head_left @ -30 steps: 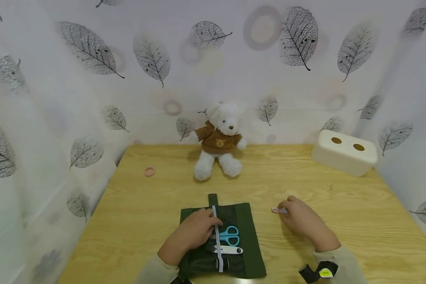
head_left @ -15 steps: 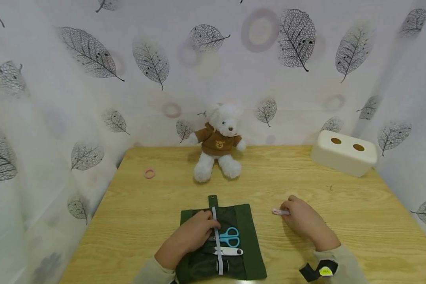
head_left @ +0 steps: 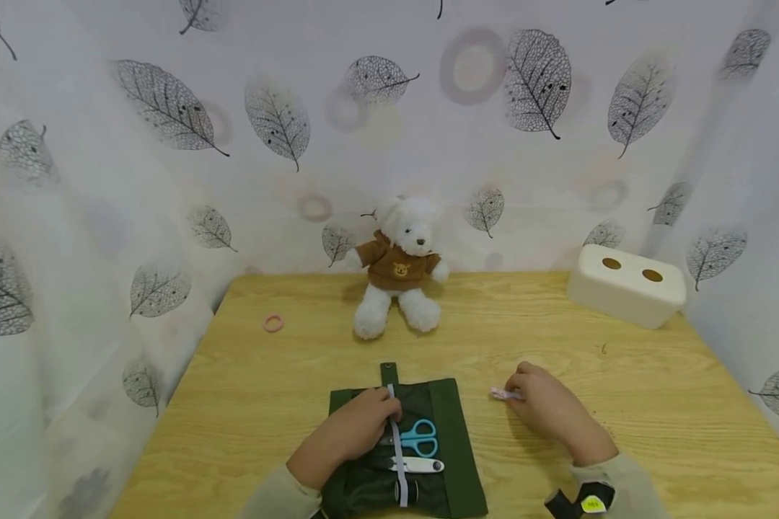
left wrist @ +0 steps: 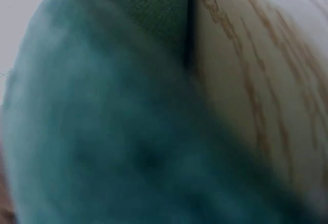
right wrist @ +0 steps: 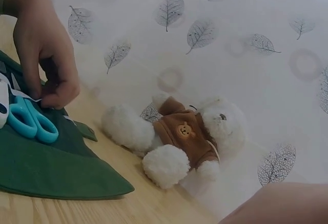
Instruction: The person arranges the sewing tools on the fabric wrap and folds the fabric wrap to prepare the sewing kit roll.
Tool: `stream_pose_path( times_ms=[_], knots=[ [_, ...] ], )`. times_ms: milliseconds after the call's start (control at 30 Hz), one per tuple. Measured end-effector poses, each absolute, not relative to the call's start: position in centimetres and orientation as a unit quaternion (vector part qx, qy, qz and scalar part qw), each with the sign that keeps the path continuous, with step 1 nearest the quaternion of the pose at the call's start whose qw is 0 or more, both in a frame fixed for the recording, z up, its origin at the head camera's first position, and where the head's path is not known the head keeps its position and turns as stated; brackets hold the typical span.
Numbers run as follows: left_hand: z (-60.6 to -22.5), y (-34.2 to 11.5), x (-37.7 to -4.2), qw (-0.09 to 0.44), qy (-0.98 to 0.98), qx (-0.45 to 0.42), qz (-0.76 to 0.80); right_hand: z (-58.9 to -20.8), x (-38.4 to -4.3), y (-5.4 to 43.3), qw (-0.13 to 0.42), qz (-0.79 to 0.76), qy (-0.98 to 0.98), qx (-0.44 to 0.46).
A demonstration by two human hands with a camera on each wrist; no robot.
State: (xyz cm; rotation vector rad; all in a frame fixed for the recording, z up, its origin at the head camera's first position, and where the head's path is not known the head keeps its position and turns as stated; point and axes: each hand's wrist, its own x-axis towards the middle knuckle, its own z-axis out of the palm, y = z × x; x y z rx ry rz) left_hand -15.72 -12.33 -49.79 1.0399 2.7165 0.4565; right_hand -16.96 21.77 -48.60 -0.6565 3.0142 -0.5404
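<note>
vs 0.5 s ago: R hand [head_left: 548, 405] + small pink item [head_left: 505, 394] have shifted slightly L, toward green tool roll [head_left: 457, 447]; L hand [head_left: 362, 427] approx same spot. Whole scene sits a bit lower in head view.

Pink item: pinched in R fingertips, over table R of roll, one end sticking out toward it. Can't tell if it touches the tabletop. L hand: thumb + index pinch white strap [head_left: 397, 448] nr its top end; R wrist cam agrees. Hands well apart, R part of roll btwn them.

Roll lies open flat, snap tab [head_left: 388, 373] out the far edge. Strap runs across it, over blue scissors [head_left: 425, 427] (handles to R), then white cutter [head_left: 425, 465], then blk spool [head_left: 413, 492] nearest the person. L wrist cam = mostly blurred green cloth + wood grain.

Further out, on wood table [head_left: 234, 404]: white teddy [head_left: 396, 270] in brown hoodie sits upright beyond roll; pink ring [head_left: 273, 324] to far L; cream box [head_left: 626, 288] w/ 2 round holes nr far R corner. Leaf-print curtain [head_left: 376, 166] behind.
</note>
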Motion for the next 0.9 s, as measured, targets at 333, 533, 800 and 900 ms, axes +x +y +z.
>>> stream_pose_path(
  times_ms=[333,533,800,900],
  knots=[
    [-50.0,-12.2,-15.8,0.08,0.919,0.364,0.131,-48.3,-16.9,19.4,0.0,-0.187,0.945,-0.269],
    [-50.1,-12.3,-15.6,0.08,0.918,0.366,0.13,-47.9,-16.8,17.9,0.009,-0.198,0.93,-0.309],
    [-50.1,-12.6,-15.6,0.066,0.917,0.37,0.131,-48.0,-17.1,16.4,0.038,-0.2,0.913,-0.353],
    [-50.0,-12.6,-15.6,0.065,0.917,0.369,0.137,-48.0,-17.2,15.9,0.058,-0.211,0.908,-0.357]
  ],
)
